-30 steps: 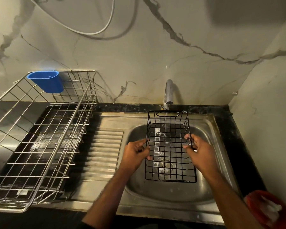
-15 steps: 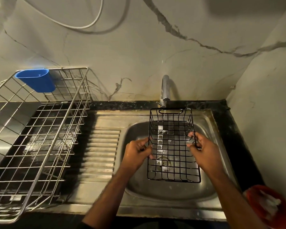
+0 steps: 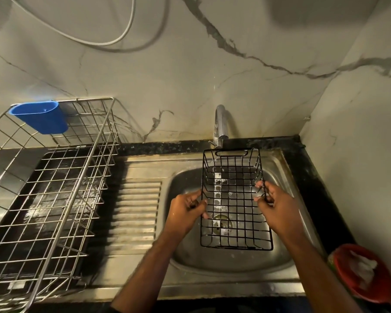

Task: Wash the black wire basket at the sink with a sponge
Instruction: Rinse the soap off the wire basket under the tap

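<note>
Item: black wire basket (image 3: 233,197), held over the bowl of the sink (image 3: 278,258), directly in front of the tap (image 3: 220,123). Opening faces up toward me; the drain shows through its grid floor. Suds cling to a strip of cells left of centre. Water falls from the tap onto the far left corner, just inside the handle end.

Long axis: runs away from me, from the near short wall straight toward the tap. The slotted handle wall is the end nearest the tap; the plain short wall is nearest my body. Appears roughly level, far end perhaps slightly raised; I cannot tell for certain.

Left hand (image 3: 186,211): on the basket's left long wall, about midway along, fingers curled round the rim wire.

Right hand (image 3: 274,205): on the right long wall, opposite, thumb and fingers pinching the wires.

Both hands sit equally near, one either side of the axis, so the basket lies between them, not ahead of either.

Judgement: rinsing step. Turning the near end toward the tap would call for rotating about the midpoint I hold.

Also present: steel dish rack (image 3: 48,188) well left of the tap, blue cup (image 3: 41,117) hooked on it; red dish (image 3: 368,274) on the counter (image 3: 314,195), right of the sink. No sponge clearly seen.
</note>
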